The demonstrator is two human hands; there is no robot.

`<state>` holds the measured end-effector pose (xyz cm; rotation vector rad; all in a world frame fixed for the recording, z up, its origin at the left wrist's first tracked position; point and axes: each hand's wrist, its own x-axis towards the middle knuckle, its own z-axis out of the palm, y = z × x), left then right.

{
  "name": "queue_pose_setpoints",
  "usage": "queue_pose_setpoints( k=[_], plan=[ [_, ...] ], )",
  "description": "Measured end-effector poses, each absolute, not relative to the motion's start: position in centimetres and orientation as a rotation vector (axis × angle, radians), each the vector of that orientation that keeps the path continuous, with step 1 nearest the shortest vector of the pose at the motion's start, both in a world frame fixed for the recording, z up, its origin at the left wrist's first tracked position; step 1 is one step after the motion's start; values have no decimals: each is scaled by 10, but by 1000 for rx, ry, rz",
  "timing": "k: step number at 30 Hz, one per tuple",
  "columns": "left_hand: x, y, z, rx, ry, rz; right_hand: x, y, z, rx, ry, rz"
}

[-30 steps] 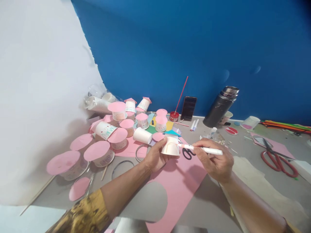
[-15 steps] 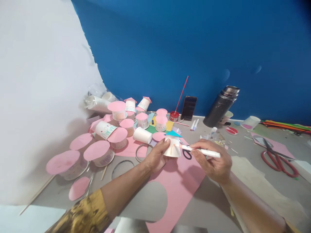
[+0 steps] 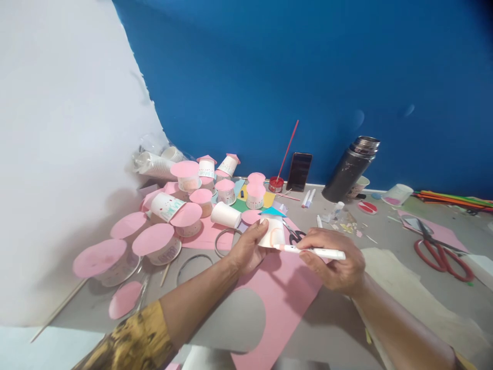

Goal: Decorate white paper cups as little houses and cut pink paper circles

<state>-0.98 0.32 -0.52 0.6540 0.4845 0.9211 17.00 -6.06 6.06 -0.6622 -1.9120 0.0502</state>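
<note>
My left hand [image 3: 250,244] grips a small white paper cup [image 3: 272,231] by its left side, with the rim facing down. A thin orange curved line shows on the cup's side. In my right hand [image 3: 337,262] is a white marker [image 3: 316,252], held like a pen, its tip at the cup's lower edge by the end of the line. Behind the cup is a blue paper piece [image 3: 272,211]; I cannot tell whether it is fixed on the cup. Below both hands lies a pink paper sheet [image 3: 285,303] with a round cut-out.
Several paper cups with pink paper tops [image 3: 154,238] crowd the left. A plain white cup [image 3: 226,215] lies on its side. Dark-handled scissors [image 3: 296,236] lie behind the marker. A black flask [image 3: 350,169], a phone [image 3: 299,172] and red-handled scissors [image 3: 442,257] are at the back and right.
The marker's tip has moved down and slightly left to the cup's lower edge. The orange line is now a longer curve. The cup has shifted slightly left.
</note>
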Motion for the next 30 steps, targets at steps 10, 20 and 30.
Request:
queue_pose_setpoints(
  k=[10, 20, 30],
  plan=[
    [-10, 5, 1, 516, 490, 879, 184, -64, 61, -926, -1733, -43],
    [-11, 4, 7, 482, 476, 854, 183, -62, 59, -924, -1766, -71],
    [-11, 5, 5, 434, 485, 875, 184, -61, 57, -803, -1822, 12]
  ],
)
